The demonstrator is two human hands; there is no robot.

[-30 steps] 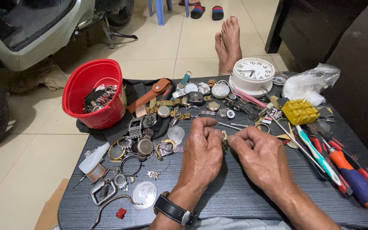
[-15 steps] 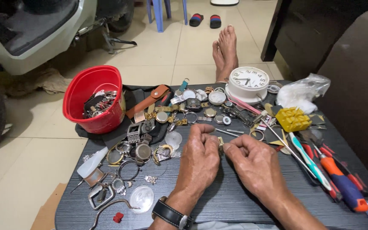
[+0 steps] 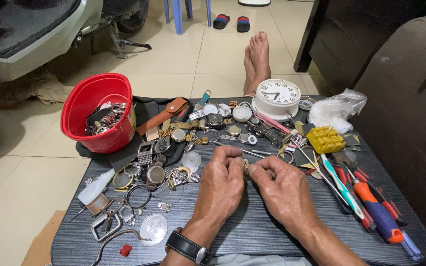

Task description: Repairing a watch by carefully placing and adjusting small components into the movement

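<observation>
Left hand (image 3: 221, 184): curled over the middle of the dark worktop (image 3: 252, 231), fingertips pinched on a small metal part (image 3: 246, 166); a black wristwatch (image 3: 188, 247) on the wrist.
Right hand (image 3: 283, 189): fingers bent, tips closed on the same small part from the other side.
Small metal part: held between both hands just above the worktop, mostly hidden.
Around: red bucket (image 3: 99, 111) of watch parts far left, white clock (image 3: 277, 96) at the back, yellow block (image 3: 325, 139) and screwdrivers (image 3: 371, 207) to the right.
</observation>
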